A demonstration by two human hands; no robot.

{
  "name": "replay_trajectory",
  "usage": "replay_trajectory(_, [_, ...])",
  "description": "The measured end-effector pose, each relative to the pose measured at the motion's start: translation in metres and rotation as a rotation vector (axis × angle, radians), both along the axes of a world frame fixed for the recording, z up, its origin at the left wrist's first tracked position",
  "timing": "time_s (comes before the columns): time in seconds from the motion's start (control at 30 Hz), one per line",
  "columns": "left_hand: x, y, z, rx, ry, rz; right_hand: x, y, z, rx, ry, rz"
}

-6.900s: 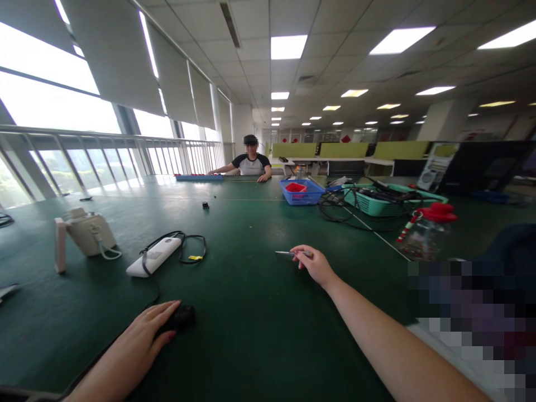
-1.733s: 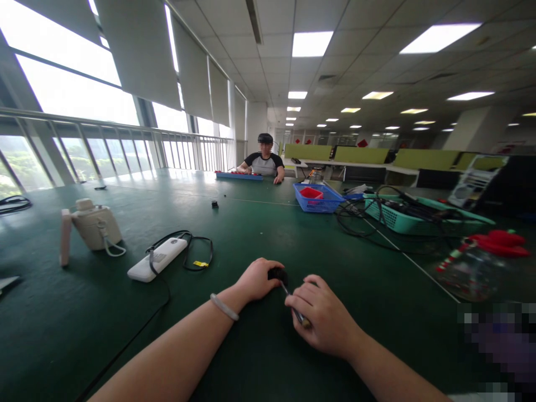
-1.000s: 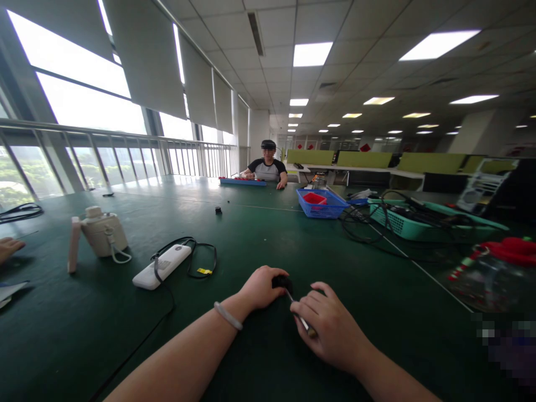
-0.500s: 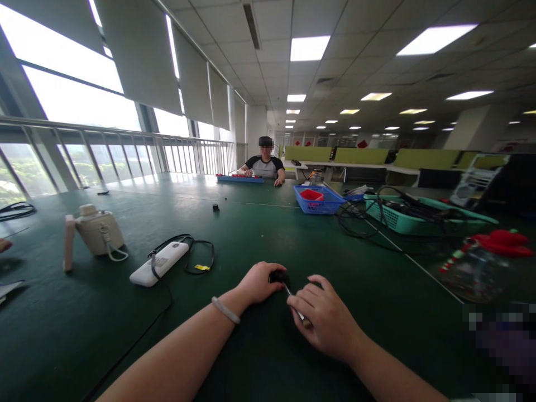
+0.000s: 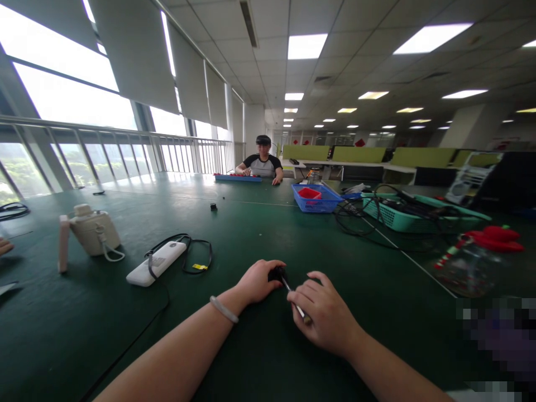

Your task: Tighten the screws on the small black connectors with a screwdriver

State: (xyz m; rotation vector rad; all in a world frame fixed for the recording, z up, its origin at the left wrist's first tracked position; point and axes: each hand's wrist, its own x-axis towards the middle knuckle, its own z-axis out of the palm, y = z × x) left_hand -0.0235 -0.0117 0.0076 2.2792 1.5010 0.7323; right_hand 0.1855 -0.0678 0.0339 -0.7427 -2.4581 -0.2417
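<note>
Dark green felt table [image 5: 268, 234] runs under both your hands and far ahead of your fingers. Teal plastic crate [image 5: 419, 223] stuffed with black cables sits well ahead and to the right of your right fingers. Clear glass jar with red lid [image 5: 473, 262] is off to the right of those fingers, well apart. Cream plastic device with a side handle [image 5: 90, 234] stands far left of your left fingers. Blue plastic mesh basket [image 5: 316, 201], with something red inside, is far ahead of both sets of fingers. White rectangular power bank [image 5: 157, 262] has a black cable looped beside it and lies near, left and ahead of your left fingers. A seated person in a black-and-white shirt [image 5: 262, 164] is at the far end of the table, hands down on it. Someone else's hand [image 5: 5, 245] pokes in at the left edge.

Your left hand [image 5: 257, 281] wears a pale bangle [image 5: 224, 309] at the wrist. Its fingers are curled down over a small black rounded part [image 5: 277, 274], pinning it to the felt. The part is mostly hidden under your fingertips.

Your right hand [image 5: 324, 315] is just beside the left. Its fingers are closed round a thin metal screwdriver [image 5: 295, 301]. The shaft slants up from your fingers to the black part, with the tip right at it. Contact is too small to confirm.

A tiny black bit [image 5: 213, 207] lies well ahead of your left fingers.
</note>
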Motion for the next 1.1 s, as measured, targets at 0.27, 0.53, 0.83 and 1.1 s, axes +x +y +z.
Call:
replay_trajectory(0.27, [0.0006, -0.0014, 0.0006, 0.003, 0.007, 0.012, 0.0023, 0.0019, 0.0007, -0.021, 0.055, 0.017])
replay_trajectory(0.53, [-0.0001, 0.0014, -0.0021, 0.004, 0.001, 0.010, 0.0042, 0.0048, -0.0004, -0.034, 0.072, 0.000])
replay_trajectory(0.83, [0.0004, -0.0005, -0.0007, 0.004, 0.006, -0.007, 0.0008, 0.0024, -0.0004, -0.017, 0.000, 0.045])
replay_trajectory(1.1, [0.0022, -0.0016, 0.0011, -0.013, -0.009, -0.032, 0.0029, 0.0029, 0.0013, -0.005, 0.069, 0.000])
